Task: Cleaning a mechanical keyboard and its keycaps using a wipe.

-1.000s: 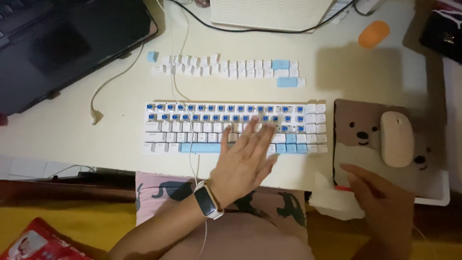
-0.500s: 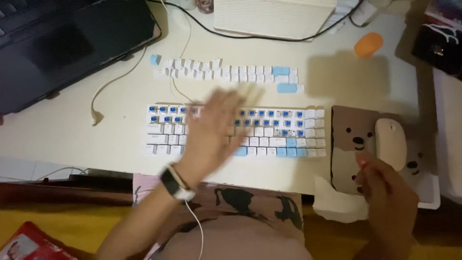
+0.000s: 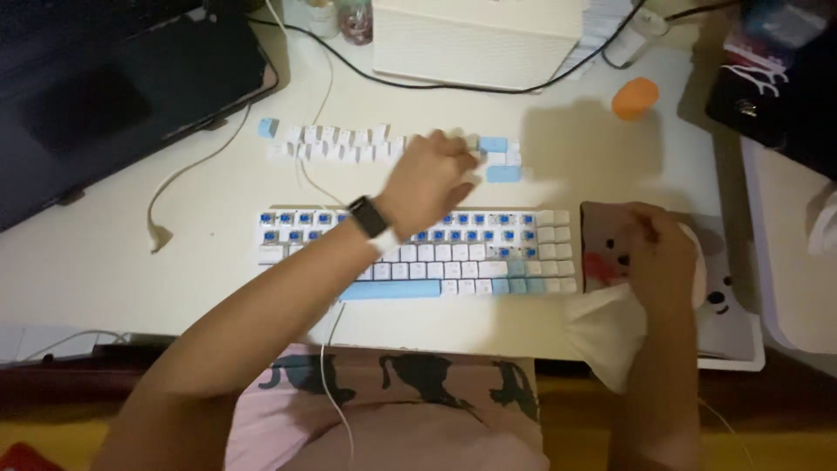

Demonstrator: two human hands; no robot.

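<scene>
The left hand (image 3: 427,179) hovered over the row of loose keycaps (image 3: 349,144) lying just beyond the keyboard (image 3: 418,253), its grip curled so I could not tell whether it pinched one. The right hand (image 3: 660,257), beside the keyboard, clutched a white cloth (image 3: 606,327). A careless sweep could have scattered the caps across the surface (image 3: 113,262).

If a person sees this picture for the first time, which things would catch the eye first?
First, the keyboard at the desk's centre, its upper rows stripped to blue switches. Behind it lie rows of loose keycaps, where the left hand reaches. At the right, the right hand rests over a bear-patterned mouse pad, and an orange object stands out further back.
</scene>
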